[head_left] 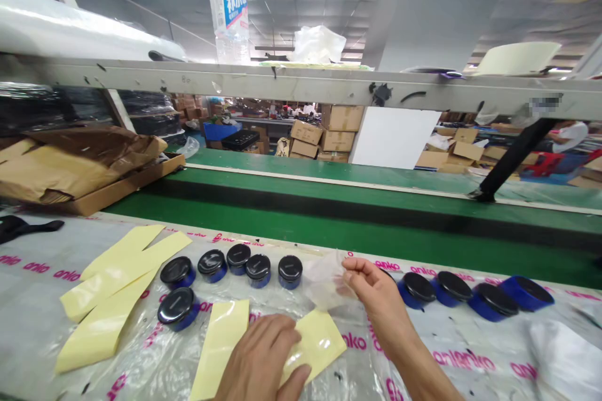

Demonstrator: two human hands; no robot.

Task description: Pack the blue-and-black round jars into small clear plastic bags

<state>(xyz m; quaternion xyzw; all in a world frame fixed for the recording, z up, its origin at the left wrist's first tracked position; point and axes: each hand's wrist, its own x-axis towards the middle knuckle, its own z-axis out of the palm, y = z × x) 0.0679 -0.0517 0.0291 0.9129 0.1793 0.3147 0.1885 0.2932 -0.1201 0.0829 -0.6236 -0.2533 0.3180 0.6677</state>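
My left hand (266,354) lies palm down with the thumb apart, over a glossy yellow strip (324,341); another yellow strip (221,332) runs beside and partly under it. Between thumb and fingertips, my right hand (374,288) pinches a translucent piece of film (324,279), held just above the table. Left of the film stand several round blue items with black tops, the nearest being a blue-and-black round item (290,272). More of these stand to the right of my right hand, among them one round blue item (417,290); another is partly hidden behind the hand.
Several yellow strips (110,291) overlap at the left. A plastic-covered table (357,376) with pink lettering borders a green conveyor belt (301,213). Crumpled white plastic (564,357) lies right. A box with brown paper (84,163) stands left; a bottle (228,12) stands on the overhead shelf.
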